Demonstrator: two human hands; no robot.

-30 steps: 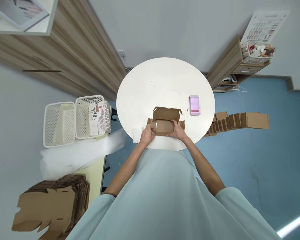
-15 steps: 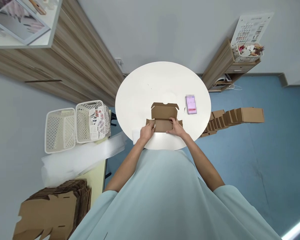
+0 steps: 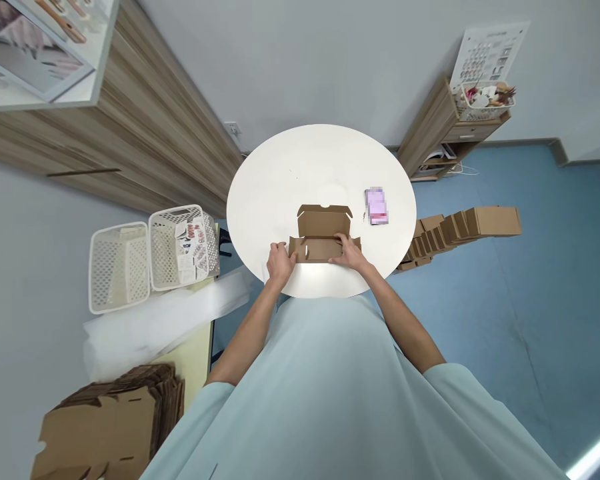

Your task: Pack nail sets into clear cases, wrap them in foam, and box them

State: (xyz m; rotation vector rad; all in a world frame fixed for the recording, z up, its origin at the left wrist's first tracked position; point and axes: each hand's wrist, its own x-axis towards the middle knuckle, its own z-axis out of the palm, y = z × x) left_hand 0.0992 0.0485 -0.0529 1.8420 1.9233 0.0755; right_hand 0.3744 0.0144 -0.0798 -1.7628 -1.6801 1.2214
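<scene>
A brown cardboard box (image 3: pixel 324 225) sits on the white round table in front of me, its lid raised at the back and its side flaps spread. My right hand (image 3: pixel 350 255) grips its right part, thumb at the front edge and fingers inside. At the left end is my left hand (image 3: pixel 280 263), fingers apart beside the left flap (image 3: pixel 295 247), thumb at the flap's edge. Nothing shows between its fingers. A pinkish-purple packet (image 3: pixel 377 207), blurred out, lies to the right of the box.
White baskets (image 3: pixel 120 267) stand at the left, one holding printed cards (image 3: pixel 191 250). Near them lie a roll of white wrapping sheet (image 3: pixel 165 327) and a stack of flat cardboard (image 3: pixel 97 433). Folded boxes (image 3: pixel 495 221) stand in a row right of the table (image 3: pixel 275 173). A wooden cabinet (image 3: pixel 430 133) is behind.
My left hand has shifted left, from inside the box's left end to outside its left flap. The left flap now shows more fully. My right hand keeps its place on the box.
</scene>
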